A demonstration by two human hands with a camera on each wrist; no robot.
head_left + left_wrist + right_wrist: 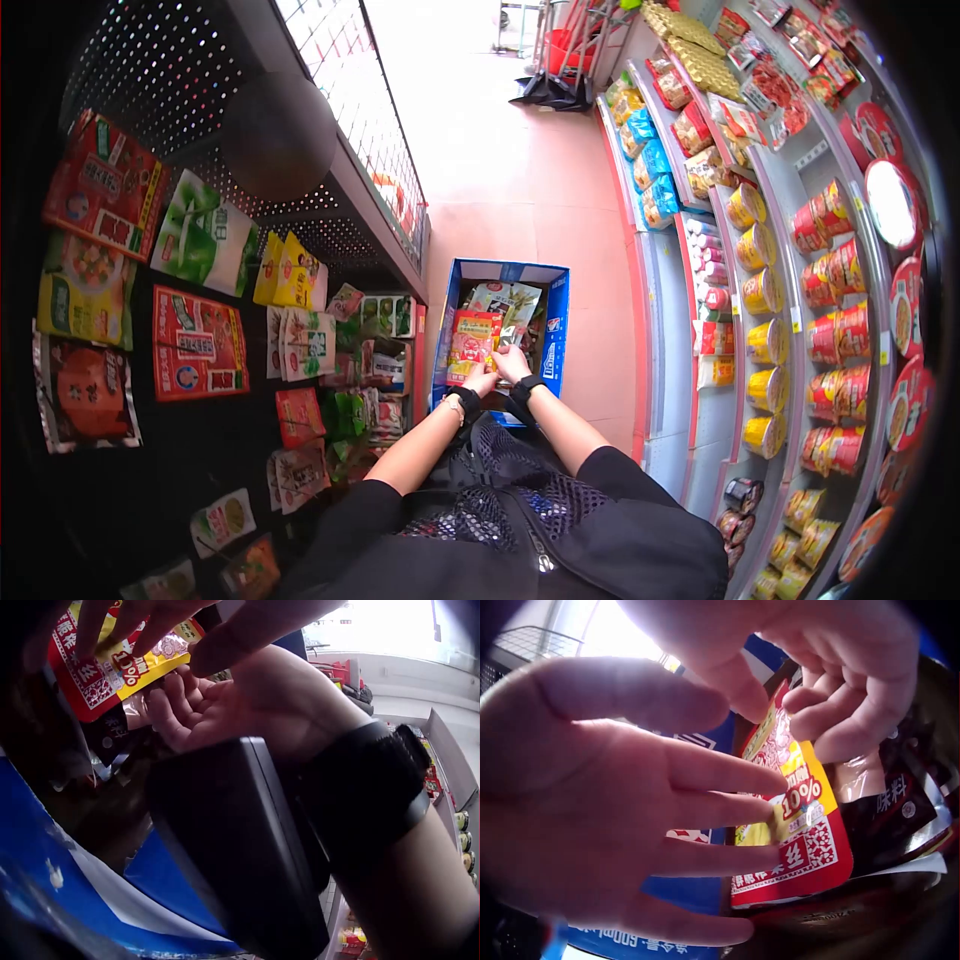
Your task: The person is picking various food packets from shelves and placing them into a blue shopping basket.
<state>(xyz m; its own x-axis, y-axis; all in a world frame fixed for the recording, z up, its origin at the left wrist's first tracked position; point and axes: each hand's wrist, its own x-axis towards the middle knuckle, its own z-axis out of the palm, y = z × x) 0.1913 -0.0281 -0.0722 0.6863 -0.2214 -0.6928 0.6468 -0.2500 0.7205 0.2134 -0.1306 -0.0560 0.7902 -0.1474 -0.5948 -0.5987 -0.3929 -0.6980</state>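
A red-and-yellow food packet (470, 345) with white Chinese print and "10%" stands tilted inside a blue cardboard box (562, 325). My right hand (513, 366) pinches the packet's upper edge between thumb and curled fingers, as seen in the right wrist view, where the right hand (836, 664) is at the top. My left hand (481, 379) is beside it. In the right wrist view the left hand (630, 795) has straight, spread fingers that overlap the packet (821, 855). A dark packet (900, 802) with white print lies next to it.
Packed goods (200, 340) hang on the dark rack to the left. Shelves at right hold yellow cup noodles (765, 345) and red cup noodles (838, 335). Pink floor (500, 220) runs ahead to mops and a red bucket (565, 50).
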